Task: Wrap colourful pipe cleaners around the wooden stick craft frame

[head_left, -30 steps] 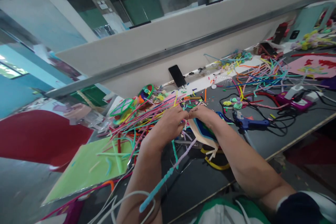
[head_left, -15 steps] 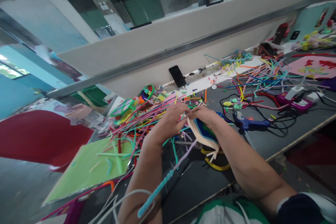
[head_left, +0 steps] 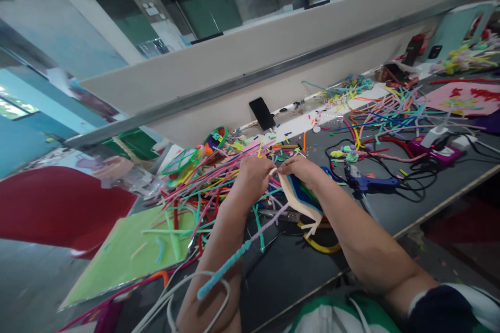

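Observation:
A craft piece of pipe cleaners point(head_left: 296, 202), with cream outer rows and blue and green inside, is held up over the table's near middle. My left hand point(head_left: 253, 179) is closed, its fingertips pinching the cream strand at the top end. My right hand point(head_left: 302, 170) grips that same end from the other side, thumb and fingers together; it hides part of the blue and green rows. A fuzzy stem point(head_left: 223, 271), purple turning light blue, sticks out from the piece toward me across my left forearm. Scissors point(head_left: 291, 216) lie partly hidden beneath the piece.
Loose pipe cleaners point(head_left: 213, 177) are heaped left of my hands, beside a green sheet point(head_left: 128, 255). A blue glue gun point(head_left: 371, 183) with black cords lies right, near a purple power strip point(head_left: 437, 150). A phone point(head_left: 262, 113) leans on the divider. A yellow-handled tool lies close by.
My left fingers, stretched over the top end before, have curled into a pinch, and the wrist has turned. The right hand still grips the piece. The view has shifted slightly.

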Demonstrator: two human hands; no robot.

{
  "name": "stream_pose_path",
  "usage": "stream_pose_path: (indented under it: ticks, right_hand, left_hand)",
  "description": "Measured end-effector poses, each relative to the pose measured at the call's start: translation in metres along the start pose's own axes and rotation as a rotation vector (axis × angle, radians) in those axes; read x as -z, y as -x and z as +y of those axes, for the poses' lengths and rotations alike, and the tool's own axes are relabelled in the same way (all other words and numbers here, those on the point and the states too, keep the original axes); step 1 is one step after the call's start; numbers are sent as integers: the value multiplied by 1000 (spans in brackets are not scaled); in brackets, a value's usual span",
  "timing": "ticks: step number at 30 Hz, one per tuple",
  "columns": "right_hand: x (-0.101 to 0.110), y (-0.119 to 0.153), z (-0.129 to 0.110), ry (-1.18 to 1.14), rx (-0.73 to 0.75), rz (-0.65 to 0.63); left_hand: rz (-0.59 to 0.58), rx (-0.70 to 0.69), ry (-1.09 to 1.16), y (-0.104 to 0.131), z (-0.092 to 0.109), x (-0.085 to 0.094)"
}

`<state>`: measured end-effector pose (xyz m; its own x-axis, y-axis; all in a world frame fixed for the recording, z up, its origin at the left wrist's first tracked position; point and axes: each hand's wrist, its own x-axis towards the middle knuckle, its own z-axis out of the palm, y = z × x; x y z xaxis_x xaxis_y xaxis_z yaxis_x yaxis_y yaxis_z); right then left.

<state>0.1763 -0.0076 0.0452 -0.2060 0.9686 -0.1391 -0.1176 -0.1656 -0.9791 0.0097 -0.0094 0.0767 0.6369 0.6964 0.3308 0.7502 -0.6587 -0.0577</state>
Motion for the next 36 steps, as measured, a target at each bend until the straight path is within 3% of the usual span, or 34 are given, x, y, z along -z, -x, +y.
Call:
stream_pose_path:
  ticks: [6,11,14,17,23,29,36]
  right_hand:
    - [0,-6,9,70,46,-1]
    - [-2,-8,17,223,165,31]
    - [-1,-8,17,344,209,73]
    - [2,-8,15,267,190,53]
    - [-2,-4,11,71,99,20]
    - [-5,2,11,144,138,-46]
    - [0,-1,14,449,284,-96]
  left_hand:
    - [81,77,78,0,4,-8]
    - [40,316,441,0,-1,-16]
    - [-43,336,664,0,-4,-18]
    - [-41,344,781,-1,-3,-12]
    - [33,194,631,2,2,8]
    - [53,167,494,3,-1,4]
    - [56,379,534,-2,1,-12]
